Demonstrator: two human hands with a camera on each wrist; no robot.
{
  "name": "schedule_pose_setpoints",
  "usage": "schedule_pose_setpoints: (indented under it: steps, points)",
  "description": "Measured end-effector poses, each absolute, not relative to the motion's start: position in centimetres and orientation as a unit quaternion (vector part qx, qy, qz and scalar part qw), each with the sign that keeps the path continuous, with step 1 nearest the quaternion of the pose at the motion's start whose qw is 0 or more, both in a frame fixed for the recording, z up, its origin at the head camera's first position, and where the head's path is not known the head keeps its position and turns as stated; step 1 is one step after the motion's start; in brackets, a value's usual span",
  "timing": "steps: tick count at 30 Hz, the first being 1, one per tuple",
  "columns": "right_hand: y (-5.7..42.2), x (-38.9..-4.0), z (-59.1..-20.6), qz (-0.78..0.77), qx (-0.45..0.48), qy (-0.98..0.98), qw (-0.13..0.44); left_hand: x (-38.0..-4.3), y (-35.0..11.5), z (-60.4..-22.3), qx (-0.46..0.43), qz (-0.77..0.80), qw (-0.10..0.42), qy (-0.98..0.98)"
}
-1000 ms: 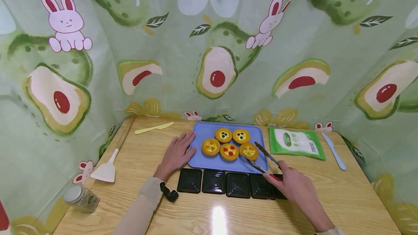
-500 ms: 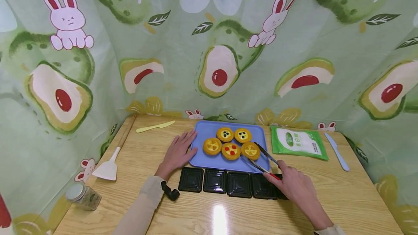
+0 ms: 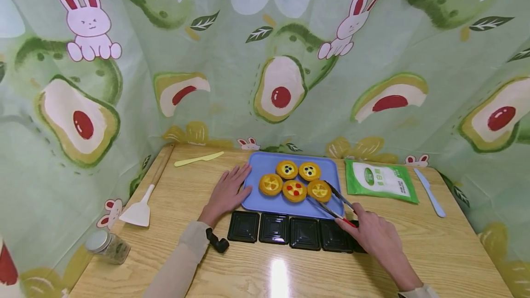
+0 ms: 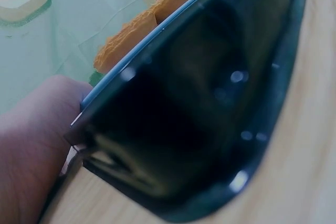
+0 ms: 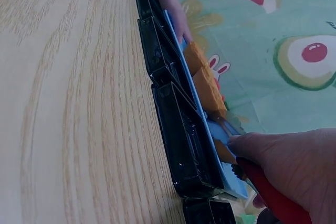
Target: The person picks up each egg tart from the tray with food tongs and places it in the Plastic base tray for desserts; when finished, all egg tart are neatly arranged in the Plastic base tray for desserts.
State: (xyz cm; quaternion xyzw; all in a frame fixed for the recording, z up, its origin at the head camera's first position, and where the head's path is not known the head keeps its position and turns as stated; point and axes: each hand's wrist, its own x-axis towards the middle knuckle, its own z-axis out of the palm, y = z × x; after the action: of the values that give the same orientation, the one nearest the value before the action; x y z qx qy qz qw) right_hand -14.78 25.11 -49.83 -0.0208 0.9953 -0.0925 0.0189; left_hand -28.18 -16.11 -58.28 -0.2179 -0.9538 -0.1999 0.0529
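Note:
My left hand [image 3: 227,192] rests with fingers extended at the left edge of the blue tray [image 3: 262,162]. Several egg tarts sit on that tray, one with a red-dotted top [image 3: 294,191] and two with dark dots. My right hand [image 3: 374,231] grips a pair of red-handled tongs [image 3: 342,198]. The tongs' arms straddle the front right tart [image 3: 319,191], which stays on the tray; whether they press on it I cannot tell. The right wrist view shows the red handle [image 5: 268,192] under the fingers.
Black square plastic containers [image 3: 274,229] line the tray's front side. Right of the tray lie a green-white packet [image 3: 378,180] and a blue knife [image 3: 429,193]. Leftward are a yellow knife [image 3: 198,159], a white spatula [image 3: 138,213] and a glass jar [image 3: 109,247]. A patterned curtain [image 3: 223,118] hangs behind.
The head view has shifted slightly, moving the scene a little rightward in the frame. Both hands, the tongs and the tarts keep nearly the same places relative to the tray.

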Motion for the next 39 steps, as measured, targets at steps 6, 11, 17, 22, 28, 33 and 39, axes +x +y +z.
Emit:
schedule_pose_setpoints:
  steps: [6,11,17,22,28,33,39]
  points:
    - [25.2,-14.8,-50.0,-0.093,-0.021,0.995,0.020,-28.1,-16.0,-58.1,-0.220,-0.198,0.055,-0.954]
    - [25.2,-14.7,-50.0,-0.097,-0.020,0.995,0.020,-28.0,-16.0,-57.9,-0.220,-0.201,0.054,-0.953]
    - [25.2,-14.5,-49.8,-0.100,-0.014,0.994,0.028,-28.0,-15.9,-57.7,-0.218,-0.200,0.050,-0.954]
    - [25.4,-14.4,-49.7,-0.107,-0.013,0.994,0.030,-28.0,-16.0,-57.8,-0.216,-0.193,0.045,-0.956]
    - [25.6,-14.2,-49.4,-0.112,-0.006,0.993,0.034,-28.0,-16.1,-57.7,-0.214,-0.190,0.041,-0.957]
    - [25.8,-14.0,-48.9,-0.111,0.003,0.993,0.035,-28.0,-16.2,-57.9,-0.214,-0.193,0.046,-0.957]
    - [26.1,-13.7,-48.1,-0.111,0.011,0.993,0.037,-28.0,-16.1,-57.9,-0.214,-0.195,0.047,-0.956]
